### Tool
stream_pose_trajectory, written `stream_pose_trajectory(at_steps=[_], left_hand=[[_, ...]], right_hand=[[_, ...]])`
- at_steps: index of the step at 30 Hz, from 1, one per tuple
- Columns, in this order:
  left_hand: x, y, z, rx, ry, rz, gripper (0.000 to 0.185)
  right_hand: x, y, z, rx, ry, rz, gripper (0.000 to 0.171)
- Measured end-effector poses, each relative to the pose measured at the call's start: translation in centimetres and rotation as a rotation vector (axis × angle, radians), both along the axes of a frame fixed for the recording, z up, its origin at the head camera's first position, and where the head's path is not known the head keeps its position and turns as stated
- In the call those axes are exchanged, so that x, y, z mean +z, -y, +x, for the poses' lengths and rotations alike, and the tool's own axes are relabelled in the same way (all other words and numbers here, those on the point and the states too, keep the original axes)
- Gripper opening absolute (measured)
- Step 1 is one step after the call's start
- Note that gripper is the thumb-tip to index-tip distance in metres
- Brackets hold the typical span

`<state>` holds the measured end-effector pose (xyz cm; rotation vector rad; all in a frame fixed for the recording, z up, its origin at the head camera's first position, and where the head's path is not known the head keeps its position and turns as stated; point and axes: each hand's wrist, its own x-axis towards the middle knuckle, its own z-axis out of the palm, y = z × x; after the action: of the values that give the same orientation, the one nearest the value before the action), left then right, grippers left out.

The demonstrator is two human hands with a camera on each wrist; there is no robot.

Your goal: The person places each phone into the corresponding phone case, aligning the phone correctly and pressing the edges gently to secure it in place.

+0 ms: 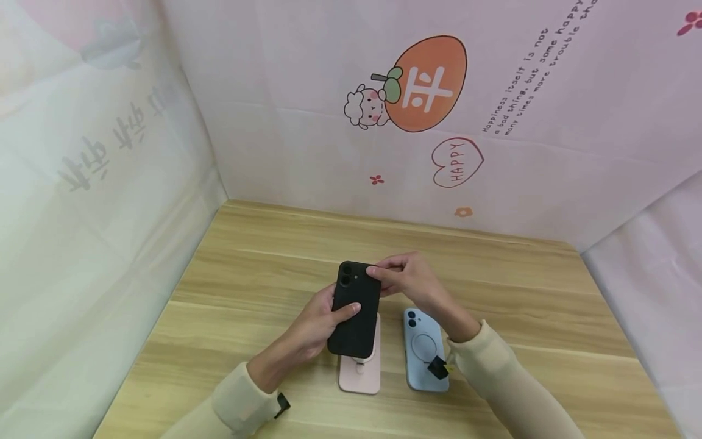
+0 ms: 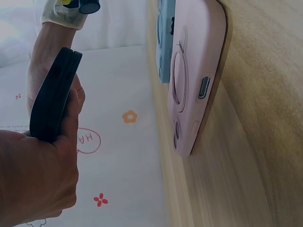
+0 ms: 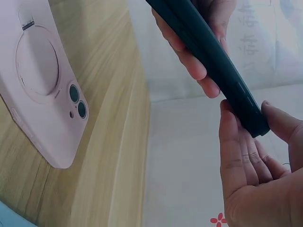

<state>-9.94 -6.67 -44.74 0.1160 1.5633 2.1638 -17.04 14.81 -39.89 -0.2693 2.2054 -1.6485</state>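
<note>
Wooden worktop (image 1: 247,274), pink printed backdrop (image 1: 329,91) behind. Blue phone (image 1: 425,350) lies flat at 4 o'clock of the black phone (image 1: 355,311); pink phone (image 1: 359,372) flat right under it at 6. Black phone held off the worktop, camera end up. Left hand (image 1: 315,326) grips its lower half, right hand (image 1: 406,277) pinches the top corner. Judgement: support both ends, steady grip on edges, avoid knocking the pink phone below.

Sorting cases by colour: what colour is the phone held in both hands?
Black phone, clearest in the head view.
</note>
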Motion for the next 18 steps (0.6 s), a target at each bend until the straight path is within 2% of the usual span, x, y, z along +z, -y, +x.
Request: stream_pose_trajectory(at_steps=[10,18], left_hand=[[0.46,0.01,0.16,-0.002,-0.001,0.009,0.048],[0.53,0.17,0.25,-0.023,-0.007,0.025,0.048]], right_hand=[[-0.17,0.13,0.04,0.003,-0.036,-0.01,0.025],[-0.33,0.19,0.07,0.013,-0.027,-0.046,0.021]])
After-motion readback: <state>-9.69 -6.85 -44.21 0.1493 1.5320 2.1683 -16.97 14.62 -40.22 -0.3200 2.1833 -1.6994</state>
